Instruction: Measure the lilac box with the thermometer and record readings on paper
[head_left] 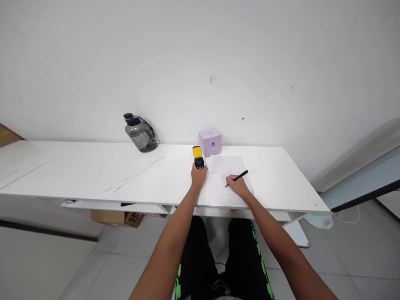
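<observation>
My left hand (pixel 198 176) is closed round the handle of a yellow and black infrared thermometer (pixel 198 155), whose small screen and blue buttons face up towards me. In my right hand (pixel 238 185) is a black pen (pixel 241 175), its tip at or just above an open sheet of paper (pixel 226 196) covered in rows of writing or print too small to read. A crease runs across the paper's middle. Just beyond the thermometer stands a lilac box (pixel 210 143) with a small dark purple emblem on its front.
A grey see-through water bottle (pixel 140 135) with a black lid and strap stands at the back left of the white desk (pixel 268 175). The wall rises directly behind. Below the desk are a shelf and a cardboard box (pixel 117 217). A brown box (pixel 8 135) sits at the far left.
</observation>
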Demonstrator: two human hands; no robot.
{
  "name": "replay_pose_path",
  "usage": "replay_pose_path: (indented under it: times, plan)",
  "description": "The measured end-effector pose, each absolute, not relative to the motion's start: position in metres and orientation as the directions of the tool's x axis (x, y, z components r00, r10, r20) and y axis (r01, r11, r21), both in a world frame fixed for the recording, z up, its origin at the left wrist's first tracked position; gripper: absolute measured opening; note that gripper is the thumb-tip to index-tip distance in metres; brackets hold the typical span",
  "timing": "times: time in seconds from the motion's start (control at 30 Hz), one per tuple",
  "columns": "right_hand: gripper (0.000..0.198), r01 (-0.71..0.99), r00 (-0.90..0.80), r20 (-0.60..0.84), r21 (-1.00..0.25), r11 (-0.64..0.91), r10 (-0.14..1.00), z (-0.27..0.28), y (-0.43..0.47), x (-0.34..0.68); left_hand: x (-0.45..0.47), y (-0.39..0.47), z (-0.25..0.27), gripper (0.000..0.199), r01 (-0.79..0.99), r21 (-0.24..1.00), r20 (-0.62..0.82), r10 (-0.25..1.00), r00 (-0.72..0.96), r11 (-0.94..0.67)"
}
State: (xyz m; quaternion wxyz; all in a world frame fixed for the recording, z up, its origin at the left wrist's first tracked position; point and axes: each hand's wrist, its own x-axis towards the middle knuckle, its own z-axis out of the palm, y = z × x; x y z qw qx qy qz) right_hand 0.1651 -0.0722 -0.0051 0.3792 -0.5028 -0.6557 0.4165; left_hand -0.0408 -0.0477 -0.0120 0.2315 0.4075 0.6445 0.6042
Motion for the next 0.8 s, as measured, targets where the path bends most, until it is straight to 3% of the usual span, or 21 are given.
replay_pose_path:
  times: [0.8]
  plan:
    - [0.035,0.339,-0.164,0.087,-0.931,0.138,0.983,-0.0011,-0.074,0.1654,-0.0405,-0.046,-0.0121,0.023,0.209,0.975,0.188,0.795,-0.576,-0.079]
